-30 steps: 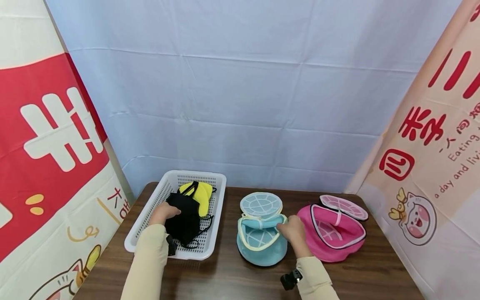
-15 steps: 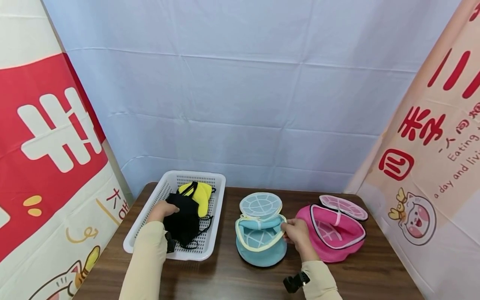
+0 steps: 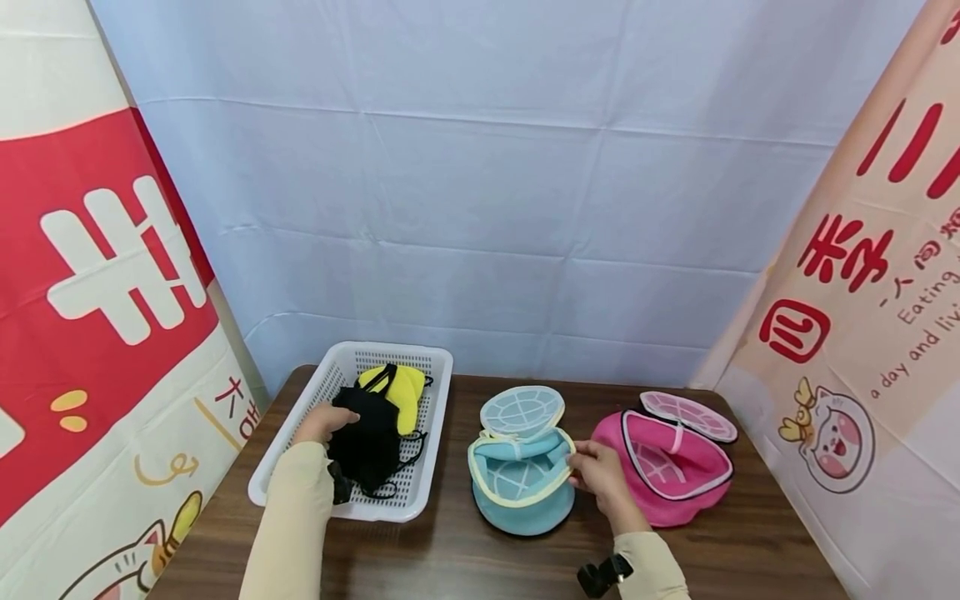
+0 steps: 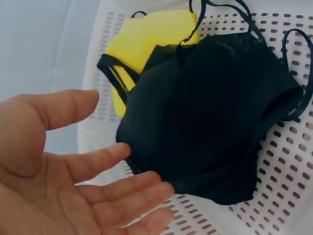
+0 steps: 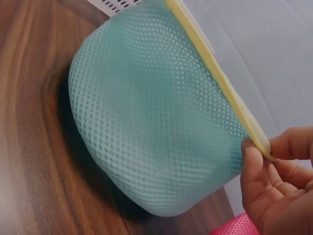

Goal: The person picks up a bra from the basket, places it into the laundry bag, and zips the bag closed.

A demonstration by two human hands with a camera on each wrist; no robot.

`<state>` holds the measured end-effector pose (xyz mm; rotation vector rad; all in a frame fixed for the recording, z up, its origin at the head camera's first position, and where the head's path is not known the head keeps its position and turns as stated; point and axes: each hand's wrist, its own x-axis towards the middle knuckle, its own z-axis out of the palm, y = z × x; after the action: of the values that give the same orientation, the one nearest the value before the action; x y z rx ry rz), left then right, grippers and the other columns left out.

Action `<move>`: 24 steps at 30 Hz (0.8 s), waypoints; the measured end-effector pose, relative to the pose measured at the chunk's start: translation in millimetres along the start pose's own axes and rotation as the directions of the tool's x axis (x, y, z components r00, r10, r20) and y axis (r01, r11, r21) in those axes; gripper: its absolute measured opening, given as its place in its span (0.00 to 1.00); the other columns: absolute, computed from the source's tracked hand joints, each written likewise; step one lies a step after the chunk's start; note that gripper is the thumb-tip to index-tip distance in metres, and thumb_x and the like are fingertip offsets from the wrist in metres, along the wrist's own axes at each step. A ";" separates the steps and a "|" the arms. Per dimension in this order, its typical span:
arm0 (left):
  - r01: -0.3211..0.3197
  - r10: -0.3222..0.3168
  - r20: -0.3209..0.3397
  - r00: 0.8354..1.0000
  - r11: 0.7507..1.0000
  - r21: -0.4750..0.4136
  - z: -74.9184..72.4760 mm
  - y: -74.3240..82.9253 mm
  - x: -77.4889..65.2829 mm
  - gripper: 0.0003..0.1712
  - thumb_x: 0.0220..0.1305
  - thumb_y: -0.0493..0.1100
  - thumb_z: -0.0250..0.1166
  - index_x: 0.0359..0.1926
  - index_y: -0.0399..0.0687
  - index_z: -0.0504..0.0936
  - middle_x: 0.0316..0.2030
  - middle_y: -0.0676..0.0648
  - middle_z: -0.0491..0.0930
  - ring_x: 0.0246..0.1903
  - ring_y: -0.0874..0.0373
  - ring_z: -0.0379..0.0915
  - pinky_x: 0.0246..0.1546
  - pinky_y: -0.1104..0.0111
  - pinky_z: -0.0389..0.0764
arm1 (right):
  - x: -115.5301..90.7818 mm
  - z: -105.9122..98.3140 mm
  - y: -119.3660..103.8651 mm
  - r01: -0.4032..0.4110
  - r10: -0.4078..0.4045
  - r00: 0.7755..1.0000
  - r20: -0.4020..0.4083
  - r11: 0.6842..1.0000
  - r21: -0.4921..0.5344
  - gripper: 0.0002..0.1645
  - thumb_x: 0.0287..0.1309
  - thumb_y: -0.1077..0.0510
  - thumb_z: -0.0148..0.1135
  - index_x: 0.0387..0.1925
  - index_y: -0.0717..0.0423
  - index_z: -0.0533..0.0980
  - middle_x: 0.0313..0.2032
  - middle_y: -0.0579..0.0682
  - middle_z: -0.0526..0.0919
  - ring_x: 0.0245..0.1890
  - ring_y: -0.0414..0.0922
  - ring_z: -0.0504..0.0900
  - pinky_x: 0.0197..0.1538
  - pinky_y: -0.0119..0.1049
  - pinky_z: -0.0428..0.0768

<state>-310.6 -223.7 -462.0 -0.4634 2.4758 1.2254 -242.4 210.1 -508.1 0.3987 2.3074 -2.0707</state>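
In the head view, a black bra (image 3: 367,446) with thin straps lies in a white perforated basket (image 3: 436,442), partly over a yellow garment (image 3: 408,392). My left hand (image 3: 318,422) is at the black bra's left side; the left wrist view has its fingers (image 4: 102,161) extended, thumb apart, fingertips right at the fabric's edge. A light-blue mesh laundry bag (image 3: 521,518) stands on the table with its mouth open and round lid folded back. With thumb and fingers, my right hand (image 3: 600,479) pinches the yellow-edged rim on its right, as the right wrist view (image 5: 151,107) confirms.
Just right of the blue bag sits a pink mesh laundry bag (image 3: 660,510), unzipped, its lid (image 3: 688,415) laid back. All of it rests on a dark wooden table (image 3: 450,567). A pale cloth (image 3: 480,208) hangs behind, with printed curtains at both sides.
My right hand has shifted a little to the right along the blue bag's rim, and the bag's mouth has spread wider. My left hand has moved slightly left at the black bra.
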 end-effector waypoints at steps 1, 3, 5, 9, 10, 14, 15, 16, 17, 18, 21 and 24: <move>0.002 -0.002 -0.004 1.000 1.000 0.002 0.4 -1.1 1.1 0.41 0.64 0.42 0.55 0.65 0.19 0.45 0.61 0.22 0.49 0.57 0.28 0.53 0.52 0.46 0.65 | -0.1 -0.3 0.6 0.003 -0.003 1.000 0.000 1.000 0.001 0.18 0.54 0.71 0.54 0.47 0.76 0.71 0.29 0.55 0.76 0.23 0.41 0.76 0.27 0.33 0.78; 0.005 -0.005 -0.015 1.000 1.000 0.013 1.3 -3.1 3.9 0.41 0.64 0.42 0.55 0.65 0.19 0.44 0.62 0.21 0.47 0.59 0.28 0.51 0.54 0.46 0.63 | -0.5 -1.1 1.4 0.010 -0.010 1.000 0.000 1.000 -0.001 0.18 0.53 0.71 0.54 0.47 0.76 0.71 0.29 0.55 0.76 0.24 0.41 0.77 0.27 0.33 0.78; 0.010 -0.009 -0.032 0.999 1.000 0.020 2.9 -5.5 6.7 0.42 0.64 0.42 0.55 0.65 0.19 0.44 0.63 0.21 0.46 0.60 0.28 0.48 0.56 0.45 0.60 | -0.8 -1.9 2.4 0.018 -0.018 1.000 0.000 1.000 -0.009 0.18 0.53 0.71 0.55 0.47 0.76 0.72 0.30 0.55 0.76 0.24 0.42 0.77 0.27 0.34 0.79; 0.022 -0.022 -0.036 0.999 1.000 0.002 5.7 -10.5 10.8 0.43 0.64 0.42 0.55 0.66 0.21 0.43 0.63 0.22 0.44 0.61 0.28 0.45 0.57 0.45 0.58 | -1.8 -2.1 4.2 0.036 -0.036 0.999 -0.007 0.999 -0.028 0.18 0.52 0.71 0.56 0.46 0.76 0.72 0.29 0.54 0.77 0.25 0.43 0.77 0.28 0.36 0.79; 0.022 -0.022 -0.029 0.999 1.000 -0.004 6.3 -12.3 11.4 0.43 0.63 0.43 0.55 0.66 0.20 0.43 0.63 0.22 0.44 0.61 0.28 0.45 0.57 0.45 0.57 | -2.1 -1.8 4.7 0.040 -0.040 0.999 -0.008 0.999 -0.032 0.18 0.51 0.71 0.56 0.46 0.76 0.72 0.29 0.54 0.77 0.25 0.43 0.77 0.29 0.37 0.79; 0.024 -0.022 0.034 0.999 0.997 -0.068 7.5 -20.1 13.6 0.44 0.62 0.44 0.56 0.65 0.19 0.43 0.63 0.21 0.44 0.61 0.28 0.44 0.58 0.45 0.55 | -3.2 -0.5 5.2 0.049 -0.050 0.999 -0.021 0.997 -0.051 0.19 0.47 0.72 0.54 0.44 0.76 0.72 0.26 0.53 0.77 0.23 0.43 0.76 0.29 0.41 0.79; 0.025 -0.021 0.049 0.999 0.996 -0.080 8.0 -21.7 14.2 0.44 0.62 0.45 0.56 0.65 0.18 0.44 0.63 0.21 0.44 0.61 0.28 0.44 0.59 0.45 0.55 | -3.3 -0.6 5.3 0.051 -0.053 0.998 -0.023 0.997 -0.060 0.19 0.45 0.72 0.54 0.44 0.76 0.72 0.26 0.53 0.78 0.23 0.43 0.76 0.29 0.43 0.79; 0.030 -0.024 0.064 0.998 0.995 -0.097 8.6 -22.6 14.6 0.44 0.63 0.45 0.56 0.64 0.18 0.44 0.63 0.21 0.44 0.61 0.27 0.44 0.58 0.45 0.55 | -3.1 -0.6 5.5 0.055 -0.057 0.998 -0.026 0.996 -0.071 0.19 0.45 0.72 0.54 0.43 0.76 0.72 0.25 0.53 0.78 0.22 0.43 0.75 0.29 0.43 0.79; 0.038 -0.028 0.082 0.996 0.991 -0.126 9.2 -22.8 14.7 0.44 0.63 0.46 0.55 0.64 0.18 0.43 0.63 0.21 0.42 0.61 0.26 0.43 0.58 0.44 0.55 | -2.6 -0.6 5.9 0.062 -0.065 0.997 -0.031 0.994 -0.088 0.19 0.44 0.72 0.53 0.42 0.76 0.72 0.24 0.52 0.77 0.22 0.43 0.75 0.28 0.43 0.78; 0.048 -0.034 0.093 0.995 0.988 -0.145 10.0 -23.4 15.1 0.45 0.64 0.46 0.55 0.65 0.18 0.42 0.63 0.21 0.42 0.60 0.25 0.44 0.57 0.44 0.56 | -1.9 -0.5 6.4 0.072 -0.076 0.997 -0.032 0.992 -0.105 0.18 0.44 0.72 0.53 0.42 0.76 0.72 0.23 0.52 0.77 0.21 0.43 0.74 0.27 0.42 0.78; 0.083 -0.062 0.101 0.993 0.973 -0.216 12.2 -23.6 15.3 0.45 0.64 0.47 0.55 0.64 0.17 0.42 0.62 0.19 0.43 0.57 0.22 0.47 0.55 0.43 0.60 | -0.1 -0.1 8.2 0.121 -0.127 0.992 -0.024 0.976 -0.181 0.16 0.44 0.72 0.53 0.39 0.74 0.73 0.20 0.50 0.75 0.21 0.42 0.73 0.25 0.38 0.75; 0.108 -0.083 0.097 0.992 0.951 -0.290 14.4 -23.5 14.5 0.45 0.64 0.46 0.55 0.64 0.17 0.42 0.60 0.17 0.45 0.55 0.20 0.51 0.52 0.43 0.64 | 1.2 0.3 9.6 0.173 -0.182 0.983 -0.013 0.955 -0.243 0.13 0.43 0.72 0.53 0.36 0.73 0.73 0.19 0.49 0.73 0.20 0.42 0.71 0.23 0.35 0.72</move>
<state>-311.1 -227.6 -492.9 -0.5879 2.1806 1.5477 -241.7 210.9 -517.7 0.2291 2.6649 -1.8287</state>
